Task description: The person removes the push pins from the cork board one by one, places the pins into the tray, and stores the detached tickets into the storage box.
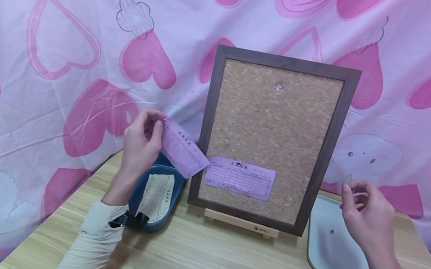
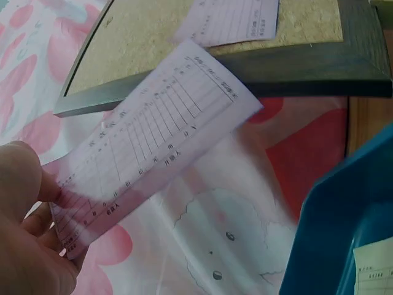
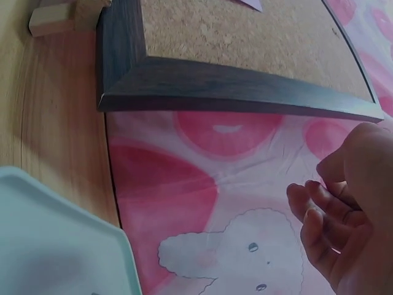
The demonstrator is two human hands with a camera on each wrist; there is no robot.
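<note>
Currently one framed corkboard point(image 1: 274, 129); two trays: pale tray point(image 1: 347, 259), blue tray point(image 1: 175, 198); two hands: right hand point(image 1: 372, 218) curled, contents unclear; left hand point(image 1: 142, 142) pinching purple gridded slip point(image 1: 185, 149), tilted, near board's left edge; second purple slip point(image 1: 239, 184) on board.

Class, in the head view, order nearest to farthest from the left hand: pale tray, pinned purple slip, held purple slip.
1. Held purple slip: in the left hand.
2. Pinned purple slip: low on the corkboard.
3. Pale tray: far right.
</note>
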